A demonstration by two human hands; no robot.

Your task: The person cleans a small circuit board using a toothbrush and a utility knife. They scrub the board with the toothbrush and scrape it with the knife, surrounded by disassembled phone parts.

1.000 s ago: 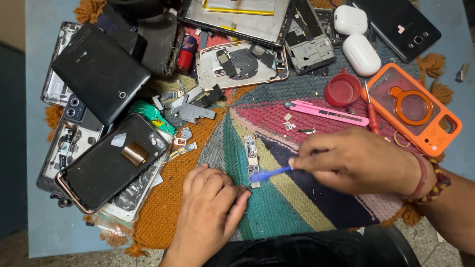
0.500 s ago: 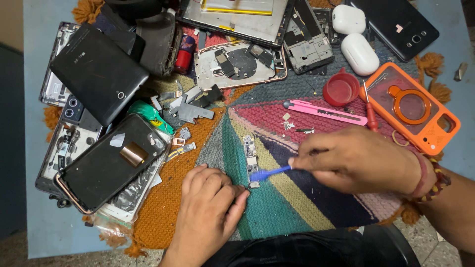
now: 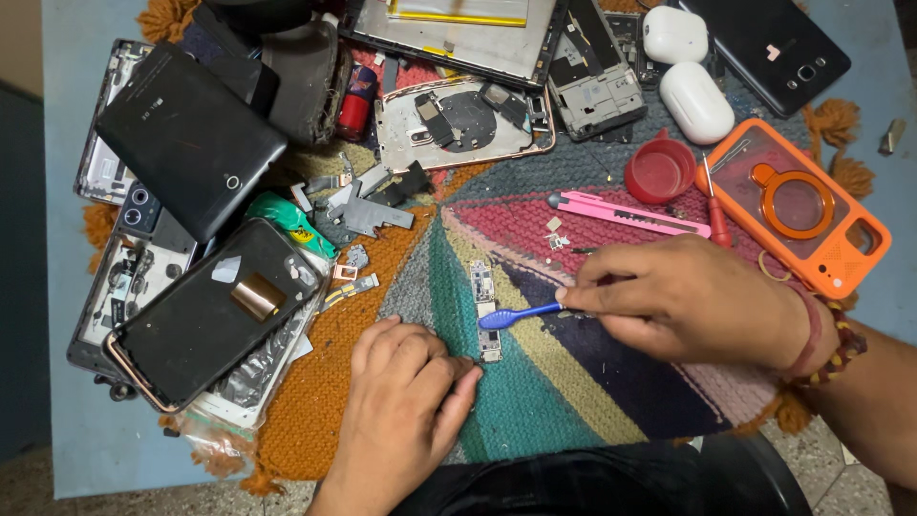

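The blue brush (image 3: 511, 314) in the right hand (image 3: 688, 296) has shifted slightly along the small circuit board (image 3: 485, 308).

Head cam is looking pretty much straight down, close over the woven mat (image 3: 382, 401). It's the only view.

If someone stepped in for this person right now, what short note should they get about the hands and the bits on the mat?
Left hand: flat on the knitted mat, fingertips pinning the lower end of the narrow circuit board.
Right hand: gripping the blue brush, its head on the board's middle.
Nearby: pink utility knife, red cup, red screwdriver, small loose parts.
Done: board lies out on the mat.
Left: cannot tell how far the brushing has got.
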